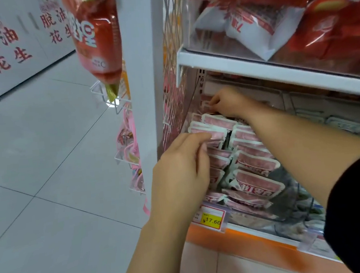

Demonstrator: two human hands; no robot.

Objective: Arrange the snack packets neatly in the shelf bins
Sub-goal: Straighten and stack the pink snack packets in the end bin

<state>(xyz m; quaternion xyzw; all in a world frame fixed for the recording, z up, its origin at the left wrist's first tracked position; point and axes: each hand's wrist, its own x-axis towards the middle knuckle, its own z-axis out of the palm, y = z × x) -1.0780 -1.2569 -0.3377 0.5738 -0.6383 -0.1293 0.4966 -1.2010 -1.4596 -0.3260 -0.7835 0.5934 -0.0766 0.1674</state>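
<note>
Together, our left hand [181,173] pinched the pink snack packets [255,164] at the stack's nine o'clock, our right hand [229,103] one at twelve, on the lower shelf [249,227]; the price tag [212,220] read 17.60.

The lower shelf [250,234] carries pink snack packets [254,166] in overlapping rows at its left end, with a yellow price tag [212,218] on its front edge. The upper shelf [256,68] holds a white bag [249,26] and red bags [335,26].

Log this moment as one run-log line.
pink packets: two uneven rows on lower shelf | left hand: pinches one in left row | right hand: pinches one at the rear
</note>
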